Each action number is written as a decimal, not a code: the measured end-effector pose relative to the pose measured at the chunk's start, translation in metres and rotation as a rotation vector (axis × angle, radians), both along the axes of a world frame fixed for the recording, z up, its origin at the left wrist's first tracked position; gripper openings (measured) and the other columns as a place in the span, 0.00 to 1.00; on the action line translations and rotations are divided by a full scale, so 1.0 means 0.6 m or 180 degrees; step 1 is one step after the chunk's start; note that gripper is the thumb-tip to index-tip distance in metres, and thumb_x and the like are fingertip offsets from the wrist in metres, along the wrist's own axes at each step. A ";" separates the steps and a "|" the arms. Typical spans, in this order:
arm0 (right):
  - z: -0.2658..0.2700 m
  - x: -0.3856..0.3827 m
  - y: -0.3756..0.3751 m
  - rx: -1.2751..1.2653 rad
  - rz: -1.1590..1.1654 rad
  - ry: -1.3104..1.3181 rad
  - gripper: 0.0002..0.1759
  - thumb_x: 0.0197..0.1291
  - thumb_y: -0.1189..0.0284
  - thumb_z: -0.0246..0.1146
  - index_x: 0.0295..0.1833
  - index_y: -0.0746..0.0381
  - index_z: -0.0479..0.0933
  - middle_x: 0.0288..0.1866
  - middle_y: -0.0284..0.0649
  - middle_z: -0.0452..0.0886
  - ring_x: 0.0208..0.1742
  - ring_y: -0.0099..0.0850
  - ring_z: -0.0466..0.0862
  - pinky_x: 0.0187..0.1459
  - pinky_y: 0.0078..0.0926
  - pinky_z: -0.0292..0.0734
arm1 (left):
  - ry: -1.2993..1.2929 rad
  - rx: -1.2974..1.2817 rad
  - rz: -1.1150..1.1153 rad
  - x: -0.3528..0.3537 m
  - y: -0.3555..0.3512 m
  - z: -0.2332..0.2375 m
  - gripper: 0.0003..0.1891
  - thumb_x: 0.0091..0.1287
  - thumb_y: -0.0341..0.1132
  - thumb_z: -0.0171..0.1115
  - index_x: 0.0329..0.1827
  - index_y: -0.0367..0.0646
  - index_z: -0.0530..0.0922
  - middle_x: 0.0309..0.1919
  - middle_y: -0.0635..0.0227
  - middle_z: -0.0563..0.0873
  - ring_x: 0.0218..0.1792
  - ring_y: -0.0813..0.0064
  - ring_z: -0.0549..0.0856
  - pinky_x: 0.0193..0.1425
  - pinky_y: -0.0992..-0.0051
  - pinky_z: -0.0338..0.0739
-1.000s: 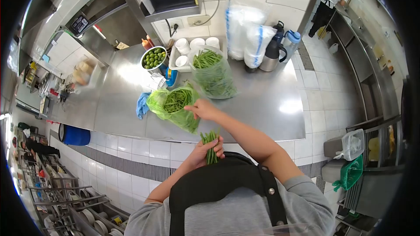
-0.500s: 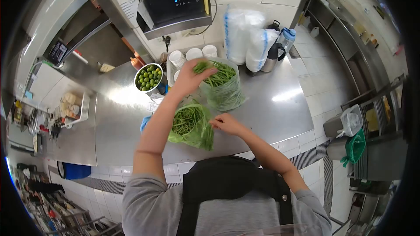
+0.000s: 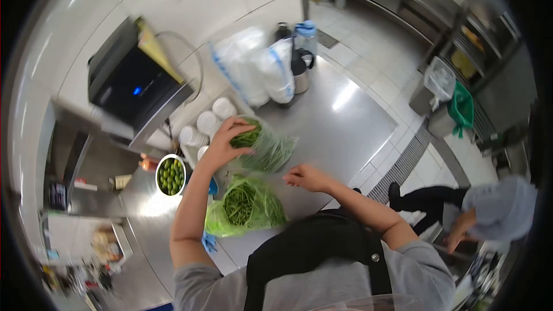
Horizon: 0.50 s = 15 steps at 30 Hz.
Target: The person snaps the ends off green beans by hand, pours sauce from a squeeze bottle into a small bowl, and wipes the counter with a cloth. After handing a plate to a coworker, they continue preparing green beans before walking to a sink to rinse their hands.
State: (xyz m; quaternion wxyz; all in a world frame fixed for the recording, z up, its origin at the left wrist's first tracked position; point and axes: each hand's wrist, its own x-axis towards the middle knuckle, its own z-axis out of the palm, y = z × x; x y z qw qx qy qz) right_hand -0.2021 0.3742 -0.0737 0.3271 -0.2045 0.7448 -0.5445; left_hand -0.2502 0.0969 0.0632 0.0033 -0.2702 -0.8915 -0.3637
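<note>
ok so quick update on the bean prep bc a lot moved in about a sec: the bunch of green beans that was in the left hand down by the chest isn't there anymore, and the left hand [image 3: 222, 142] is now up at the mouth of the clear bag [image 3: 272, 151], right over the green beans [image 3: 246, 136] in it. Thumb and fingers are spread wide w/ beans showing in the gap — can't tell if it's actually pressing on them or just sitting there. So afaict the left hand's done carrying for now, and the loose bunch prob went in w/ the rest. Right hand [image 3: 309, 178] was over by the light green bag [image 3: 215, 217] and is now in the air a bit to the right of it, fingers curled in narrow, nothing visible in them (can't see into the palm tho). The green bag is just beside the clear one on the steel counter [image 3: 331, 129], its thin green pieces [image 3: 238, 206] showing thru the open top. Also the whole view swung right, so there's now a co-worker [image 3: 498, 210] at lower right. The bowl [image 3: 158, 168] of limes [image 3: 171, 177] sits left of the left forearm, btw.
</note>
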 end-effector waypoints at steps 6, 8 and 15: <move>0.032 -0.001 0.004 -0.0177 0.0116 0.0230 0.22 0.69 0.56 0.61 0.37 0.67 0.83 0.31 0.41 0.86 0.32 0.30 0.84 0.39 0.29 0.79 | -0.0466 0.0136 0.0067 0.010 0.032 0.029 0.34 0.46 0.27 0.78 0.62 0.43 0.80 0.64 0.64 0.75 0.66 0.63 0.74 0.69 0.67 0.70; 0.029 -0.008 0.017 -0.0131 0.0165 0.0380 0.22 0.69 0.56 0.61 0.37 0.68 0.83 0.32 0.42 0.86 0.33 0.30 0.84 0.39 0.29 0.79 | -0.0296 -0.0013 0.0065 0.004 0.030 0.034 0.32 0.48 0.28 0.78 0.61 0.43 0.80 0.63 0.64 0.78 0.64 0.63 0.77 0.67 0.66 0.73; -0.011 -0.011 0.101 -0.0242 -0.0171 0.0190 0.21 0.67 0.58 0.62 0.38 0.67 0.83 0.31 0.41 0.85 0.31 0.28 0.82 0.37 0.29 0.78 | -0.0195 0.0192 0.0485 0.021 0.040 0.081 0.15 0.59 0.24 0.71 0.50 0.37 0.85 0.48 0.61 0.88 0.51 0.66 0.85 0.61 0.71 0.76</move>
